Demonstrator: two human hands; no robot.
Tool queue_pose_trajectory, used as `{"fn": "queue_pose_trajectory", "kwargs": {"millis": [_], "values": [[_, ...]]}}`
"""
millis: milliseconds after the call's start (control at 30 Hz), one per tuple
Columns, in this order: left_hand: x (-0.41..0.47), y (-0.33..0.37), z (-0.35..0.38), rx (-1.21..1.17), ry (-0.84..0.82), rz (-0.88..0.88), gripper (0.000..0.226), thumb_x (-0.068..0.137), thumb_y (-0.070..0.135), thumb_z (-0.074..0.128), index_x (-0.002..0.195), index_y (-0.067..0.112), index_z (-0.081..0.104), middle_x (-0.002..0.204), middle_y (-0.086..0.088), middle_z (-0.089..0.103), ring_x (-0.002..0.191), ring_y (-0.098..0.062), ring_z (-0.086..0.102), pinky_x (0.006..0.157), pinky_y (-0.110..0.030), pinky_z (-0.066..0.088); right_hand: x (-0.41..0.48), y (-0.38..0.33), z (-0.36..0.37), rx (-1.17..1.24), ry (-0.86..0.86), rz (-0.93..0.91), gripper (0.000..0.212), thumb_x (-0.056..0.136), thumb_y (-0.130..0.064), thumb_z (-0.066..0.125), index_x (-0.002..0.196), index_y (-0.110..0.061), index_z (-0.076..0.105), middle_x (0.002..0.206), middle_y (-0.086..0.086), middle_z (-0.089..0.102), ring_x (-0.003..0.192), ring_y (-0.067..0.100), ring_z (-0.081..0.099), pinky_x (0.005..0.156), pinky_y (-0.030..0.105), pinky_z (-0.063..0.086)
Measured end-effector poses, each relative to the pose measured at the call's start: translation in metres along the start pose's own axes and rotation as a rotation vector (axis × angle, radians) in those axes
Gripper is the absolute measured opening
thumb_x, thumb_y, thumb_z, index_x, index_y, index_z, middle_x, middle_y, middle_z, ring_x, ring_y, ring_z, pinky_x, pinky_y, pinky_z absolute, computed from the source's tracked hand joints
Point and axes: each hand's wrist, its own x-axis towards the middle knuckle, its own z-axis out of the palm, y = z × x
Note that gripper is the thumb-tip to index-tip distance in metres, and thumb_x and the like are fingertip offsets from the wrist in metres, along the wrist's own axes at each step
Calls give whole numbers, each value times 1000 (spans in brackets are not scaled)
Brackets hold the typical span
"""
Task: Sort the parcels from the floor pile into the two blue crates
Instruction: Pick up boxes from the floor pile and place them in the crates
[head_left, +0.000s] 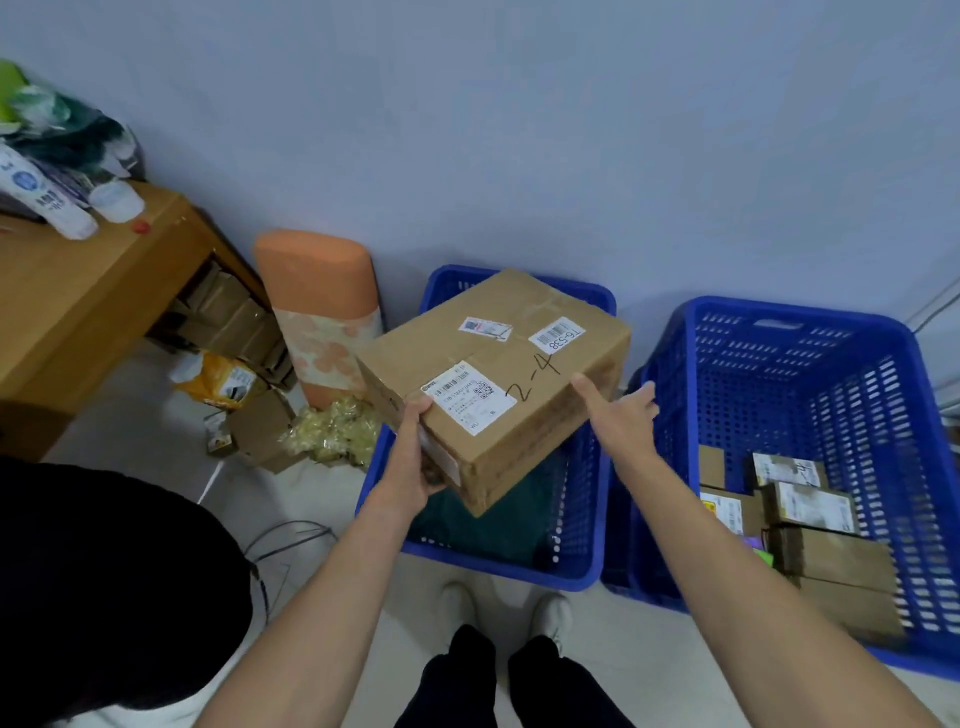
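Cardboard box (498, 374) over the left blue crate (493, 565). The left hand (415, 467) has a grip clasping its corner; the right hand (623, 415) presses flat, unclenched. It is best lowered level, supported underneath.

box (524, 364): matt brown cardboard (paper labels) | crates (670, 415): glossy perforated blue plastic | desk (78, 312): smooth wood

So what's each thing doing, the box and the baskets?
big box, taped shut, tilted, held over the left crate
left hand, grips the box's near corner
right hand, open, thumb on the box's top
left crate, dark green thing inside
right crate, partly filled with parcels
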Motion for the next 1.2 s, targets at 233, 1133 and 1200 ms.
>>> {"fn": "queue_pose_trajectory", "kwargs": {"millis": [233, 1133, 1200], "values": [[-2, 9, -32, 233, -26, 81, 84, 56, 73, 64, 123, 21, 65, 94, -4, 72, 79, -21, 61, 69, -34, 49, 38, -11, -25, -321, -64, -205, 52, 87, -61, 54, 111, -15, 63, 104, 2, 66, 94, 21, 60, 78, 36, 47], [15, 58, -37, 692, 0, 395, 20, 99, 48, 53, 106, 35, 66, 99, 13, 74, 92, -8, 70, 80, -30, 53, 30, 62, 6, 131, -158, 131, 69, 68, -70, 67, 118, -23, 58, 104, -1, 72, 92, 21, 71, 86, 47, 57], [18, 59, -40, 739, -6, 422, 23, 101, 45, 53, 113, 30, 64, 102, 12, 73, 95, -8, 69, 81, -29, 52, 28, 66, 14, 133, -161, 139, 69, 67, -69, 66, 118, -24, 57, 104, -1, 71, 92, 22, 71, 88, 47, 57]]}}
